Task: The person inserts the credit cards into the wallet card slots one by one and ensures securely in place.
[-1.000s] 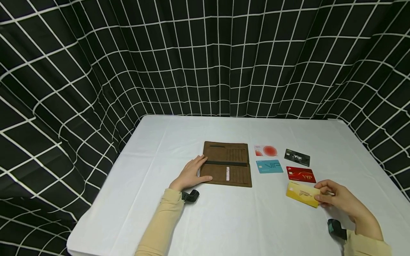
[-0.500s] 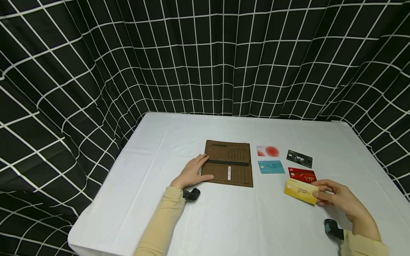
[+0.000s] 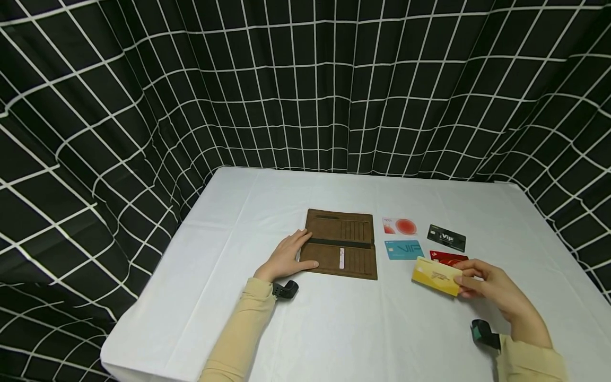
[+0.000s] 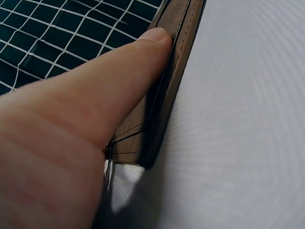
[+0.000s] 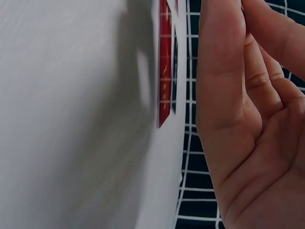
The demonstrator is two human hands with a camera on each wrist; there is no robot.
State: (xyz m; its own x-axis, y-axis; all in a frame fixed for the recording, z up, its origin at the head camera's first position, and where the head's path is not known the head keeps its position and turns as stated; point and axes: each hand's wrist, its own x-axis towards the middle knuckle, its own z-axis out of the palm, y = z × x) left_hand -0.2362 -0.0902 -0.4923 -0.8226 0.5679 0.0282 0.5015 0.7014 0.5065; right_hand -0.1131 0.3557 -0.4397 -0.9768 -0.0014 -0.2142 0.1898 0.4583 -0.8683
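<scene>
1. Yellow card (image 3: 435, 275), at right of desk (image 3: 334, 329), just near-left of red card (image 3: 444, 257).
2. Pinches its right end between thumb and fingers of right hand (image 3: 494, 289).
3. Rests left hand (image 3: 282, 260), thumb and fingers spread apart, on left edge of unfolded brown wallet (image 3: 324, 256).

White cloth (image 3: 334, 329): evenly bright in head view, greyer in wrist views
Red card (image 5: 165, 71): glossy, streaked with pale reflections
Wallet (image 4: 178, 62): deeply shadowed, left wrist view

Beige sleeves (image 3: 238, 334), black wrist devices (image 3: 287, 290) (both arms)
</scene>
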